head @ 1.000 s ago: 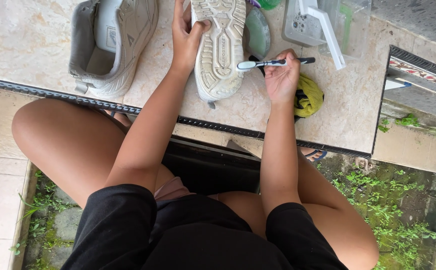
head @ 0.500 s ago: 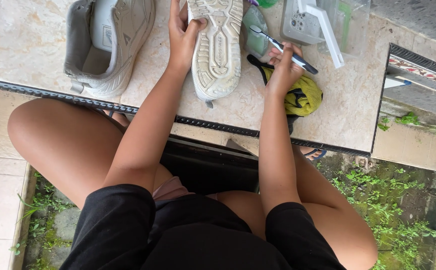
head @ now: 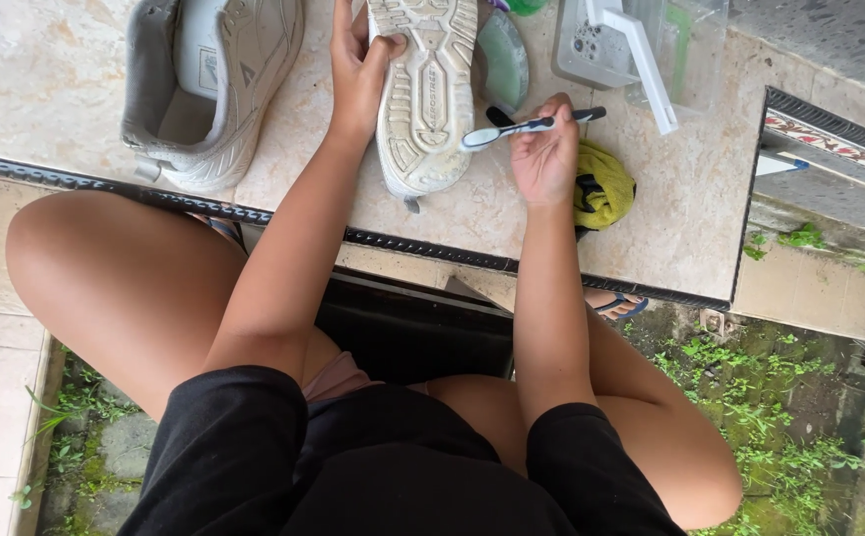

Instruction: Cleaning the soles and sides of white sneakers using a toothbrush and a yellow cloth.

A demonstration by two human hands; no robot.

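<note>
My left hand (head: 358,69) grips a white sneaker (head: 424,94) by its side, sole turned up toward me, over the marble tiled ledge (head: 45,69). My right hand (head: 543,154) holds a toothbrush (head: 527,126) with a black and white handle; its bristle head rests against the sole's right edge near the heel. A second grey-white sneaker (head: 209,89) lies on its side to the left, its opening facing me.
A yellow cloth (head: 606,189) lies on the ledge beside my right hand. A clear plastic container (head: 651,50) and a greenish lid (head: 504,60) stand behind. The ledge ends in a dark trim (head: 432,253); mossy ground (head: 790,397) lies below right.
My right hand moved away to the right toward the container half a second ago, then came back; the brush head now touches the sole again. The left hand and sneaker held still.
</note>
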